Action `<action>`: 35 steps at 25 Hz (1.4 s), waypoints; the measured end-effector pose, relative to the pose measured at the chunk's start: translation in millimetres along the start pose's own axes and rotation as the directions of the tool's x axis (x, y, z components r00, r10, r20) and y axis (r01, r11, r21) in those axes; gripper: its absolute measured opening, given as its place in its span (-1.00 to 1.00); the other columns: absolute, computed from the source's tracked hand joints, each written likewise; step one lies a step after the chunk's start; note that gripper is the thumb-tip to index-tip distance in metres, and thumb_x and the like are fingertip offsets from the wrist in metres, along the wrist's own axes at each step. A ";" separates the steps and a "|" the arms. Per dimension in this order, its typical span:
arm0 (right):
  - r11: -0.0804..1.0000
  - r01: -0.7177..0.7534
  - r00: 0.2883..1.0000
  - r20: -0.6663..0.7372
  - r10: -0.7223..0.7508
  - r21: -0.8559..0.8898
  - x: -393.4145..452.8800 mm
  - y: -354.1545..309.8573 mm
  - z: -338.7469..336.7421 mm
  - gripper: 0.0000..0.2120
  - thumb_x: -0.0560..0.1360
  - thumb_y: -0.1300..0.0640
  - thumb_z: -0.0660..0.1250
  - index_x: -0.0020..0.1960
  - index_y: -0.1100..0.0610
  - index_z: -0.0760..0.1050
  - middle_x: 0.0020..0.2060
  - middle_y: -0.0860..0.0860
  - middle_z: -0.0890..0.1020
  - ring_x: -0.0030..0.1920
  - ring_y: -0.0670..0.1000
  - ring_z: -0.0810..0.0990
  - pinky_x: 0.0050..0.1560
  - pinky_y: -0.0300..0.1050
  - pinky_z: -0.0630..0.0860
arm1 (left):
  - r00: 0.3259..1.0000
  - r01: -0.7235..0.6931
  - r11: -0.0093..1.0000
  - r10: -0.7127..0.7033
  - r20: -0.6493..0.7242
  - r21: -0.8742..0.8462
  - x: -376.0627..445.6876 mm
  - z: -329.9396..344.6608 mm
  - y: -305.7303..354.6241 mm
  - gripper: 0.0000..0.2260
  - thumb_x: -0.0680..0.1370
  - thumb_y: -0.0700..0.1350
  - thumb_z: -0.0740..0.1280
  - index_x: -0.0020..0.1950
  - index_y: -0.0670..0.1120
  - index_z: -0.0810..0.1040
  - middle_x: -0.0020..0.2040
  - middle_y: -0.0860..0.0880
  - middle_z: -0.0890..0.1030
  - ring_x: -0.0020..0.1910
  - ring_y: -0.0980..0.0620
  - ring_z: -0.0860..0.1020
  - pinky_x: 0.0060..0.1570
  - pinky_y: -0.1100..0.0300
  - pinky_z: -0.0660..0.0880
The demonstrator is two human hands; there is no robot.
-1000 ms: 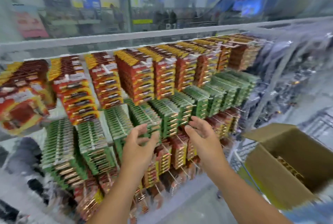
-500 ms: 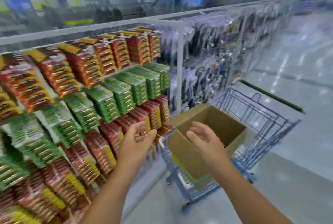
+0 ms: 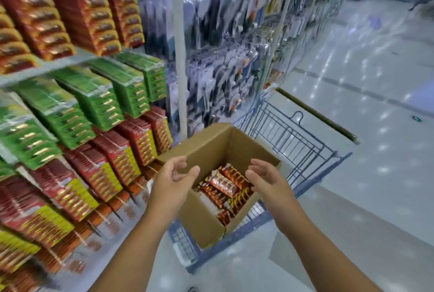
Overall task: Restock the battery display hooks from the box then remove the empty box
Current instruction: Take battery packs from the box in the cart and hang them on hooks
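Note:
An open cardboard box (image 3: pixel 202 219) sits in a blue wire cart (image 3: pixel 296 141). Several red and yellow battery packs (image 3: pixel 223 186) lie in the bottom of the box. My left hand (image 3: pixel 173 179) hovers over the box's near left rim, fingers relaxed and slightly bent, holding nothing. Over the right rim hovers my right hand (image 3: pixel 265 181), also empty with loose fingers. The battery display (image 3: pixel 98 103) fills the left side, with red, green and red-yellow packs hanging in rows on hooks.
To the right of the display's white post (image 3: pixel 178 56) hang other packaged goods (image 3: pixel 225 56). The cart's dark handle bar (image 3: pixel 317 115) juts toward the shiny aisle floor (image 3: pixel 364 174) on the right.
My view has swung right from the display to the cart. Both hands left the hanging packs and now hover over the open box, whose contents have come into sight.

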State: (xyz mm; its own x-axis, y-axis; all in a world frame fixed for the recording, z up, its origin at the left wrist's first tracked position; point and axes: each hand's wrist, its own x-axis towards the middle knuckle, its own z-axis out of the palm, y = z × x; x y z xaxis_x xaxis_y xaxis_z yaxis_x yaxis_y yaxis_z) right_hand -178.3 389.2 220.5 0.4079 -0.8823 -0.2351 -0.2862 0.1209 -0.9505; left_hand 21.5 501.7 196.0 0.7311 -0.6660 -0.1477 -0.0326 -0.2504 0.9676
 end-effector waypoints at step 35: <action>0.408 0.627 0.358 0.711 0.605 -0.664 434.2 304.1 30.3 -0.45 0.60 -0.05 0.40 0.54 -0.02 0.36 0.46 0.00 0.47 0.41 0.05 0.47 0.32 -0.08 0.47 | 0.613 0.741 0.468 -0.764 -0.201 0.481 183.2 270.0 -301.4 -0.56 0.61 0.07 0.41 0.47 0.06 0.46 0.45 0.00 0.49 0.35 -0.06 0.52 0.08 0.13 0.48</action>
State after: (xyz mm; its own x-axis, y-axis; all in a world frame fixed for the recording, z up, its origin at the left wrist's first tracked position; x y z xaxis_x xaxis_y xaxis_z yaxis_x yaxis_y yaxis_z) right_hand -62.0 56.7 -176.8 0.5890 0.0806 -0.8041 -0.4361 -0.8060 -0.4002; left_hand -18.7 265.5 -178.0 0.6101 -0.0754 -0.7887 0.1989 -0.9490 0.2446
